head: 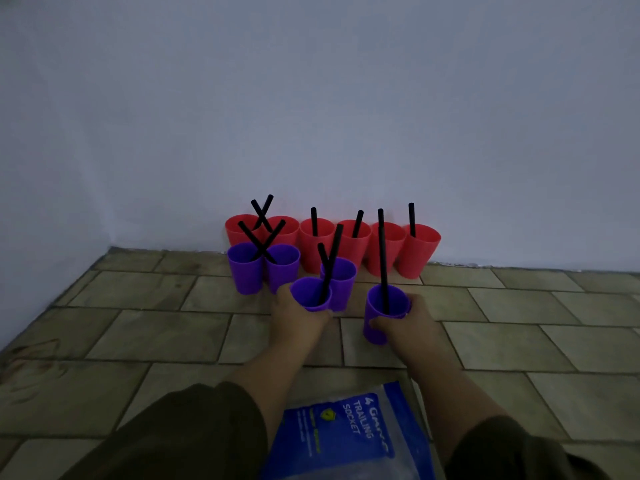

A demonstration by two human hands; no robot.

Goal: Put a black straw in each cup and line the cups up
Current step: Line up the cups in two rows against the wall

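Observation:
Several red cups (417, 252) stand in a row against the wall, each with a black straw. In front of them at the left, two purple cups (246, 271) stand side by side with their straws crossed. My left hand (294, 315) grips a purple cup (309, 294) with a black straw (329, 268) in it, close in front of another purple cup (343, 275). My right hand (403, 323) grips a further purple cup (381, 315) holding a long black straw (382, 258), set apart to the right.
A blue and clear plastic packet (349, 434) printed "trailing socket" lies on the tiled floor (519, 341) between my forearms. The white wall (311, 98) runs right behind the red cups and along the left side.

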